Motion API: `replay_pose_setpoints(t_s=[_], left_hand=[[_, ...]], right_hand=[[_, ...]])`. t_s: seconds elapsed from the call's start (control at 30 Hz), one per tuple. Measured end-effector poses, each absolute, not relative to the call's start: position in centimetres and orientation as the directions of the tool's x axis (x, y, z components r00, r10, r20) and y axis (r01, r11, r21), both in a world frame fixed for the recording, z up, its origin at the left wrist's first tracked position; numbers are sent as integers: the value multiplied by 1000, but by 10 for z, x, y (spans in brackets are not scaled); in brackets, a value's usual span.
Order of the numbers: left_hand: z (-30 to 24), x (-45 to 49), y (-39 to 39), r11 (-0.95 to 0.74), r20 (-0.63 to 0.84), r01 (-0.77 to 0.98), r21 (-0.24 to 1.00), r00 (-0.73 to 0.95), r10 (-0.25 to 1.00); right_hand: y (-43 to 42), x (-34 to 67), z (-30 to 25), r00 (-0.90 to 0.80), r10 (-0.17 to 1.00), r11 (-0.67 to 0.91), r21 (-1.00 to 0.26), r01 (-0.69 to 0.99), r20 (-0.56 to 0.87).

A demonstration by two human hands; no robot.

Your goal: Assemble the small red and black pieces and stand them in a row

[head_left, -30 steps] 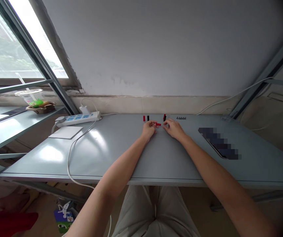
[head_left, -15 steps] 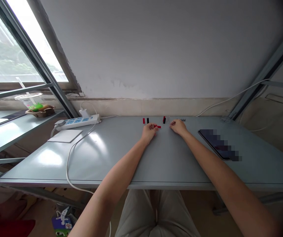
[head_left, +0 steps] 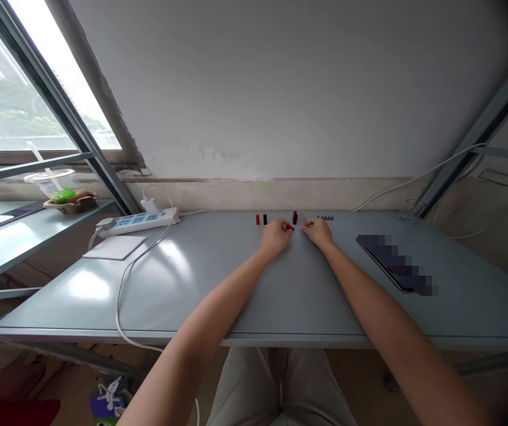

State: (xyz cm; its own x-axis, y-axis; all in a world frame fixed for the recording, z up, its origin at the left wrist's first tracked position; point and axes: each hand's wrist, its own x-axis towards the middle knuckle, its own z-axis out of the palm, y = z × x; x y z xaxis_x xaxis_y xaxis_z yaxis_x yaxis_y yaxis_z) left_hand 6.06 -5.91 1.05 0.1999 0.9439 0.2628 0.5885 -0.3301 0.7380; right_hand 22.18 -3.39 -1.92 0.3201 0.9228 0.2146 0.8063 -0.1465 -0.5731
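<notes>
the left hand [head_left: 275, 238] is near the centre of the frame, its fingers closed on a small red piece [head_left: 290, 228] whose end pokes out past the fingertips toward the right. just to the right of it is the right hand [head_left: 319, 232], thumb and fingers drawn close together; whether they pinch anything i cannot tell. the two hands are near each other but apart.

above the gap between them, a red and black pair [head_left: 295, 218] stands on the grey desk [head_left: 236, 284], with a small clear thing [head_left: 301, 217] just beside it, too faint to make out. left of that pair, above the left hand, are a red cylinder [head_left: 258, 219] and a black cylinder [head_left: 265, 219], side by side and apart. a short row of small dark bits [head_left: 326, 218] lies just above and right of the right hand.

a dark phone-like slab [head_left: 387, 260], partly blurred out, lies at centre right. at centre left sit a white power strip [head_left: 142, 221] and a flat white square [head_left: 115, 248], with a white cable [head_left: 119, 296] running down over the desk's front edge.
</notes>
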Motion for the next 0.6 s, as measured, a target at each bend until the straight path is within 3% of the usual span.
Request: replay_pose_setpoints(t_s=[0.2,0.6], left_hand=[[11,83,-40,-302,220,706,640,208,953],[-6,104,-15,-255,217,630,734,139,966]], right_hand=[[-36,221,-19,319,926,-170,-536,827,199],[-35,223,-23,294,929,-136,-531,836,226]])
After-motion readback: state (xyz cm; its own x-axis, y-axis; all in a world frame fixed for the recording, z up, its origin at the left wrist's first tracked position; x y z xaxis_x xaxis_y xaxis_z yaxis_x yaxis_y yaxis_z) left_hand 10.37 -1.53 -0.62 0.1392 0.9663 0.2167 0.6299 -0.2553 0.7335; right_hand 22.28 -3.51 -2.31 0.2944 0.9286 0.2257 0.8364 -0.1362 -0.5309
